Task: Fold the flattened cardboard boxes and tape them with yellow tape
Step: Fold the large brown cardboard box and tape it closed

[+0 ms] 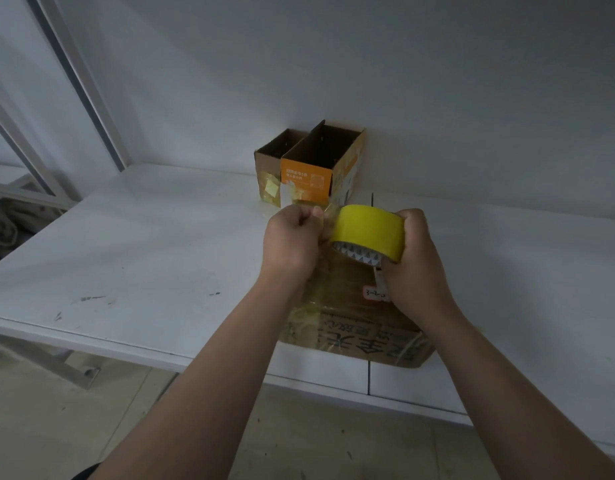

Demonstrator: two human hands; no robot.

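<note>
My right hand point(415, 258) grips a roll of yellow tape point(368, 233), held above a cardboard box point(354, 323) that lies at the table's front edge. My left hand point(292, 240) pinches the loose end of the tape point(325, 220), a short translucent strip stretched from the roll. The box below carries printed characters, old yellowish tape and a small white label, and my arms hide part of it.
Two open cardboard boxes point(309, 164), one with an orange front, stand against the wall at the back of the white table point(143, 258). A metal frame point(77, 84) rises at the left. The floor point(91, 427) shows below the table's front edge.
</note>
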